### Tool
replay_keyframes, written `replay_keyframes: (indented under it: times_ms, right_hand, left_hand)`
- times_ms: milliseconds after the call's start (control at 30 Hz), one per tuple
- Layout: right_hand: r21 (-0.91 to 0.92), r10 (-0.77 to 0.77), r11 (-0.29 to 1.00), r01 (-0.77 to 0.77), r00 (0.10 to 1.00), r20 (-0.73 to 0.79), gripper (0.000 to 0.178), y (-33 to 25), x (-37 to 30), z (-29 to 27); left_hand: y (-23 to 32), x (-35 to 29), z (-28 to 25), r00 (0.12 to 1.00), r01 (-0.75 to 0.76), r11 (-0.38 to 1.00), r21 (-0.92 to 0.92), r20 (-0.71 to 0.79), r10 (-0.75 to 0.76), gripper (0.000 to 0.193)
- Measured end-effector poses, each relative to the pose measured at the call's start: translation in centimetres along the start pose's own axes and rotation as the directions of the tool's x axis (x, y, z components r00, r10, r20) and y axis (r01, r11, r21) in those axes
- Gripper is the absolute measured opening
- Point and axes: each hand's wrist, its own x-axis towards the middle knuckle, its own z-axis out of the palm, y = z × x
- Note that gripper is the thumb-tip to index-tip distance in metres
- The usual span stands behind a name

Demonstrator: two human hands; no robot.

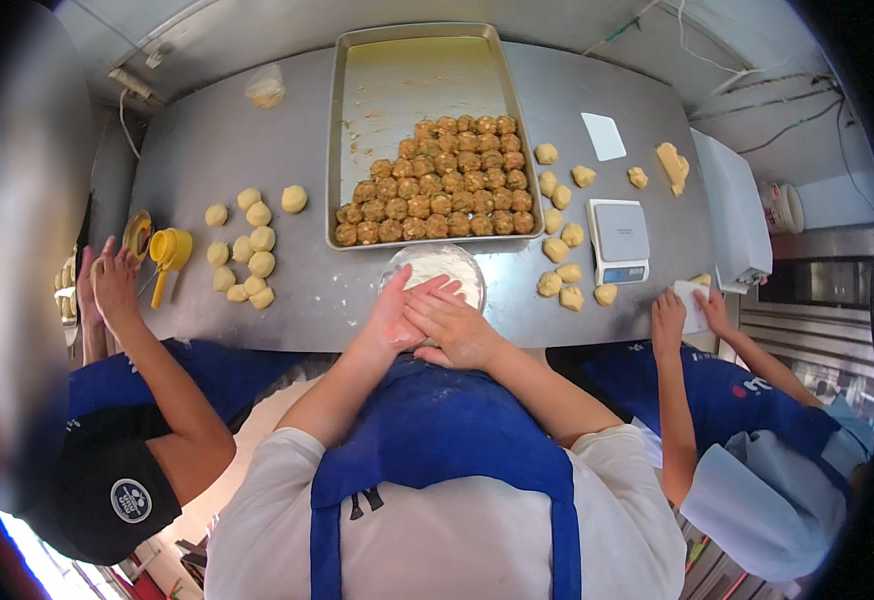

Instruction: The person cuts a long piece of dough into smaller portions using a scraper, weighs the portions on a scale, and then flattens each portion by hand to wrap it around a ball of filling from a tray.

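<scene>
Above a clear bowl of white flour (pixel 457 266), my two hands meet palm to palm. My left hand (pixel 394 316) is turned palm up, its fingers stretched out. Across it lies my right hand (pixel 454 320), flat, back upward and fingers straight. Nothing shows in either hand, though the space between the palms is hidden. Just beyond the bowl, a large metal tray (pixel 357 110) holds rows of brown filling balls (pixel 432 185) in its near part.
Smooth dough balls (pixel 261 238) sit left, near a yellow measuring cup (pixel 170 250). On the right are rougher dough pieces (pixel 555 249), a scale (pixel 619 240) and a white scraper (pixel 604 136). A co-worker's hands (pixel 115 285) are at left; another's hand (pixel 669 318) is near a white board (pixel 692 305).
</scene>
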Motion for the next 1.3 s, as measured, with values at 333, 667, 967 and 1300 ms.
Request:
replay_keyframes:
  times_ms: [333, 667, 967, 1300]
  right_hand:
    - [-0.682, 0.37, 0.686, -0.253, 0.929, 0.028, 0.042, 11.4, -18.4, -5.8]
    - [-0.047, 0.636, 0.665, -0.745, 0.598, -0.488, 0.016, 9.8, -9.7, -3.7]
    - [-0.125, -0.031, 0.992, -0.021, 0.917, -0.399, 0.031, -1.0, 3.8, -5.7]
    - [0.179, 0.165, 0.98, -0.092, 0.876, -0.454, 0.06, -3.8, 7.3, -5.8]
  left_hand:
    - [3.4, -3.2, -0.8, 0.965, -0.221, 0.973, 0.063, -0.133, 0.228, 0.05]
    - [-2.1, -1.2, 1.9, 0.991, -0.105, 0.993, 0.046, -0.076, 0.109, 0.05]
    - [-2.3, -2.9, 6.7, 0.967, -0.248, 0.929, 0.274, 0.12, 0.223, 0.061]
    - [-2.6, -3.3, 9.5, 0.903, -0.407, 0.879, 0.25, 0.254, 0.346, 0.082]
